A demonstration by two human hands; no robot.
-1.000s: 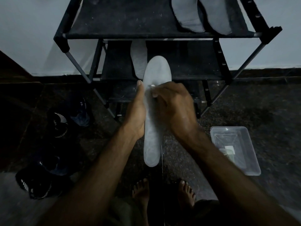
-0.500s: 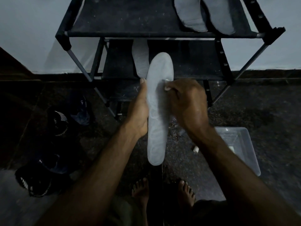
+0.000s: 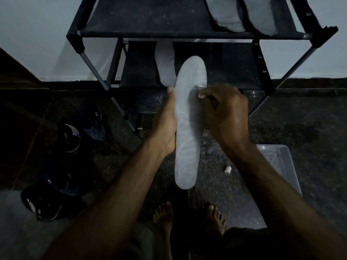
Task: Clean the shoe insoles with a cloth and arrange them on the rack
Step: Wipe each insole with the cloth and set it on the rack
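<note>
Right, biggest thing first: the black shoe rack (image 3: 187,17) stands against the pale wall, its fabric top shelf carrying two grey insoles (image 3: 242,14) side by side at the right, laid flat, which reads as finished work parked out of the way. On the shelf below lies a lighter insole (image 3: 165,66), half hidden behind the one you hold. Down on the speckled floor (image 3: 300,119), a clear plastic tub (image 3: 281,166) sits by your right forearm, close enough to reach without stepping, I'd judge. Dark sneakers (image 3: 71,136) wait at the left, well apart from the rack; they show white marks, but nothing I can read as a brand.

Now the job itself. You hold the pale insole (image 3: 187,124) up in front of the rack, lengthwise away from you, well off the floor. Your left hand (image 3: 165,126) clasps its left edge, thumb lying along the rim, fingers hidden behind, a brace so the insole won't flex under the wiping. Your right hand (image 3: 223,109) is clenched round a small white cloth (image 3: 201,94), only a scrap showing at the fingertips, pressed to the right edge near the toe end. Faint looping streaks run along the surface, so my read is you're mid-clean. A small white scrap (image 3: 228,169) lies on the floor near the tub; what it is, I can't tell.
</note>
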